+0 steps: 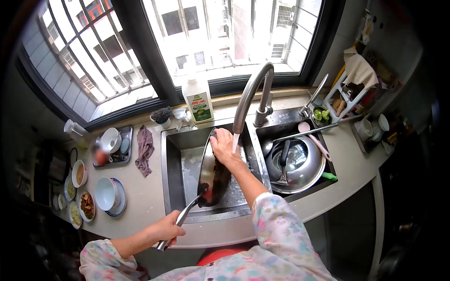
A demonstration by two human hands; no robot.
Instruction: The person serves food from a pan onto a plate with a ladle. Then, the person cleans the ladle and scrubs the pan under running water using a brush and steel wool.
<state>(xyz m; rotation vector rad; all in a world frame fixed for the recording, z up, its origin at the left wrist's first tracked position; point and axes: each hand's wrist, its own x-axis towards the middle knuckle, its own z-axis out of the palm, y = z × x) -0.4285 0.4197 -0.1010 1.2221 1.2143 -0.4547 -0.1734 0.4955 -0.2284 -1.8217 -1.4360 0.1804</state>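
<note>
My left hand (165,229) is wrapped around the metal handle of a dark-bottomed wok (214,180). The wok stands tilted on its side in the left sink basin (176,164). Against its upper part presses my right hand (226,147), fingers bent. Something dark shows at those fingertips, too hidden to name. Water runs from the curved faucet (243,103) beside my right hand.
The right basin holds a large metal lid (300,164), a spatula and a pink ladle (318,147). Bowls and plates of food (87,206) stand on the left counter, near a purple rag (145,150). A white bottle (198,100) and a dark scrubber (161,114) are by the window.
</note>
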